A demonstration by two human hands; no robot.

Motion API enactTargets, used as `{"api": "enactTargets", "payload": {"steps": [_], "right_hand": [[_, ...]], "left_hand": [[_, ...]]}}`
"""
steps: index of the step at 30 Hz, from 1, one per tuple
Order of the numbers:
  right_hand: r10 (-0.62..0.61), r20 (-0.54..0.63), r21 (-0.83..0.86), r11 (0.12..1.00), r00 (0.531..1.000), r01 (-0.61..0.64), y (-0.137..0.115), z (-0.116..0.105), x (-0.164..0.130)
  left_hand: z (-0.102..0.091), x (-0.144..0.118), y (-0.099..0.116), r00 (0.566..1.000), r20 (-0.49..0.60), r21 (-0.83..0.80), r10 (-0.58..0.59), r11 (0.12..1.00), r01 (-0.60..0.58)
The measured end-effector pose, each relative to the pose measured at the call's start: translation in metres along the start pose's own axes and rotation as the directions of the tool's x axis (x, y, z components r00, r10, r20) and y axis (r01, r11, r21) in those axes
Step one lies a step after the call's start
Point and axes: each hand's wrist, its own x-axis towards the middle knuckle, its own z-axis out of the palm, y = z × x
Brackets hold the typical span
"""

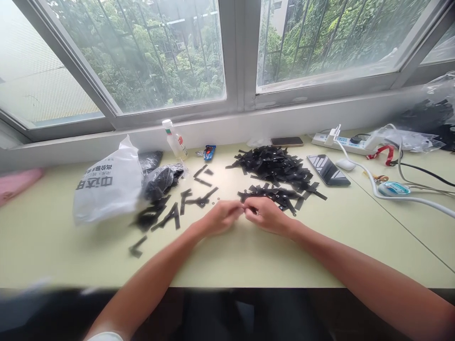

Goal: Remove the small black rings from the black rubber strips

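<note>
Left hand: left hand (219,217) rests on the table (249,260), fingers curled, fingertips drawn together toward the other hand; what they pinch is too small to tell.
Right hand: right hand (267,214) rests just beside the left, fingertips almost meeting it, curled in a pinch at the near edge of the small strip heap.
Small strip heap: small strip heap (280,196) of black strips lies touching the right hand's fingers, just beyond them.
Loose strips: loose strips (170,213) lie scattered flat, left of the left hand, near but apart from it.
White bag: white bag (106,184), printed with dark characters, sits left of the loose strips.
Dark bag: dark bag (161,180) of clear plastic with black contents lies against the white bag.
Large pile: large pile (273,163) of black strips sits beyond the small heap.
Phone: phone (328,169) lies face up right of the large pile.
Bottle: bottle (175,139), white, leans at the wall.
Power strip: power strip (341,140) lies far right, with a white cable (391,194) running from it.
</note>
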Motion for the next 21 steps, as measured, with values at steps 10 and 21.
{"api": "enactTargets", "payload": {"steps": [10, 21], "right_hand": [[-0.011, 0.175, -0.421, 0.903, 0.985, 0.085, 0.009, 0.012, 0.004], [0.005, 0.152, -0.507, 0.859, 0.988, 0.073, 0.009, 0.014, 0.009]], "left_hand": [[0.013, 0.001, -0.006, 1.000, 0.005, 0.297, 0.016, 0.955, -0.017], [0.014, 0.003, -0.011, 1.000, -0.020, 0.387, 0.002, 0.922, 0.006]]}}
